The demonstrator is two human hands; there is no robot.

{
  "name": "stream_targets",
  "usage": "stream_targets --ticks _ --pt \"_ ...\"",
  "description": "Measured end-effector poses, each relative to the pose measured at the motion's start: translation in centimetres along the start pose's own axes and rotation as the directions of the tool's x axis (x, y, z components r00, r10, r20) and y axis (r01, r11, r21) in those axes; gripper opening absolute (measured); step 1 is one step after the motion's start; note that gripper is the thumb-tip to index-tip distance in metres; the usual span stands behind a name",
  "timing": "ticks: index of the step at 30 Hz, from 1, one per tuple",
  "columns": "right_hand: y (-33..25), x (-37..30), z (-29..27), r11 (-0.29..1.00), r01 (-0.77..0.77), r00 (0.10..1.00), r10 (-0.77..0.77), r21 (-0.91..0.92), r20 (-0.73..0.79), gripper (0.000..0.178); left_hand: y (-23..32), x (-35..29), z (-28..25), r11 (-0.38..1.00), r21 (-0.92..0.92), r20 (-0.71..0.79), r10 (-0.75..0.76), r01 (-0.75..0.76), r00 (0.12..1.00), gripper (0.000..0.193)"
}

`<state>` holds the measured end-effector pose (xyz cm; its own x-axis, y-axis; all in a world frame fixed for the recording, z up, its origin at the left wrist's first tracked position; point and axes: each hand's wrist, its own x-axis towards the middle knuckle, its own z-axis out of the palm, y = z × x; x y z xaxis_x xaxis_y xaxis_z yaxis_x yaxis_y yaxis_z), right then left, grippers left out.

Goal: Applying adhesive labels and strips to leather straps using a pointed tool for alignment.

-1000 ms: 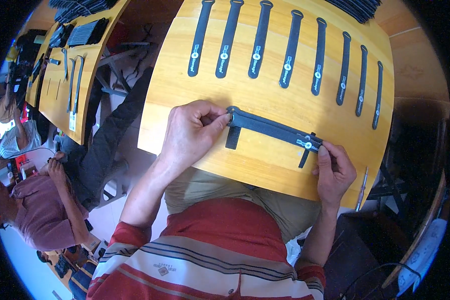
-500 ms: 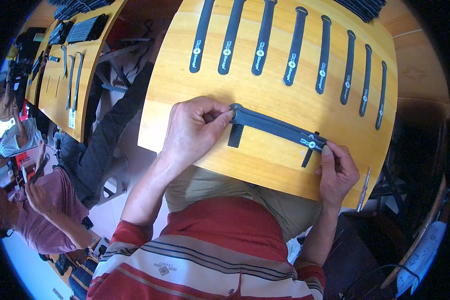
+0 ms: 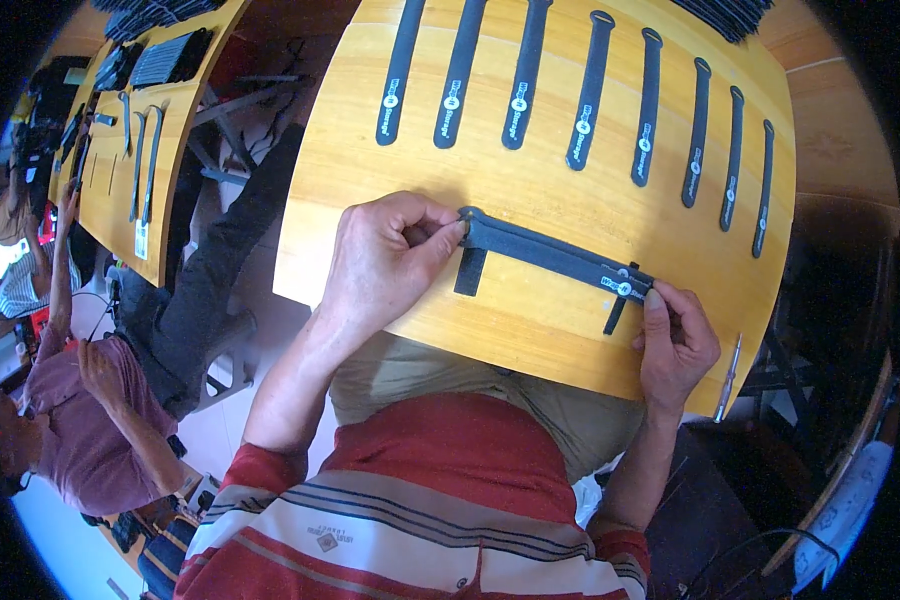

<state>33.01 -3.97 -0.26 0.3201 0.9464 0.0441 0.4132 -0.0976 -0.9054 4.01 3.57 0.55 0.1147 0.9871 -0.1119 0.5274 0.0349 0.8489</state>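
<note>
Black hook-and-loop straps [image 3: 550, 254], seemingly two laid one on the other, stretch slantwise between my hands near the table's front edge. My left hand [image 3: 388, 255] pinches their left end, by the ring, between thumb and fingers. At the lower right end, where white print shows, my right hand [image 3: 676, 342] grips with its thumb on top. A short, wide black strip [image 3: 470, 276] sticks out below the left end. Near the right end a narrower black strip [image 3: 614, 317] crosses beneath the straps.
Several more black straps [image 3: 585, 115] lie in a row across the far side of the wooden table [image 3: 370, 195]. A slim screwdriver-like tool [image 3: 729, 378] lies at the right edge. A co-worker [image 3: 110, 420] sits left, by another table [image 3: 120, 215] with straps.
My hands and the held straps stay practically still. At the left, the co-worker's one arm has stretched out toward the other table, while the other hand has shifted slightly.
</note>
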Motion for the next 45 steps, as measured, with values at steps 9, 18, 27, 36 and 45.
stream_targets --ticks 9,18,27,36,45 --pt "0.8 0.1 0.0 0.996 0.049 0.998 -0.052 -0.081 -0.038 0.008 0.6 0.0 0.2 0.998 -0.046 -0.003 -0.049 0.049 0.999 0.006" --pt "-0.1 0.1 0.3 0.998 0.01 1.0 -0.011 -0.06 -0.025 0.008 0.3 -0.1 0.2 0.998 -0.025 -0.007 -0.064 0.063 0.998 0.008" --pt "0.1 0.0 0.1 0.988 0.023 0.999 -0.027 -0.153 -0.027 0.009 0.7 0.0 0.1 0.997 -0.032 0.012 -0.065 0.066 0.998 0.009" --pt "0.5 0.0 0.2 0.989 0.053 0.997 -0.06 -0.139 -0.044 0.008 0.6 0.0 0.3 0.994 -0.063 0.012 -0.086 0.086 0.996 0.006" --pt "0.2 0.2 0.3 0.98 0.109 0.993 -0.116 -0.168 -0.034 0.008 1.4 0.1 0.2 0.991 0.026 0.004 -0.129 0.129 0.992 0.006"
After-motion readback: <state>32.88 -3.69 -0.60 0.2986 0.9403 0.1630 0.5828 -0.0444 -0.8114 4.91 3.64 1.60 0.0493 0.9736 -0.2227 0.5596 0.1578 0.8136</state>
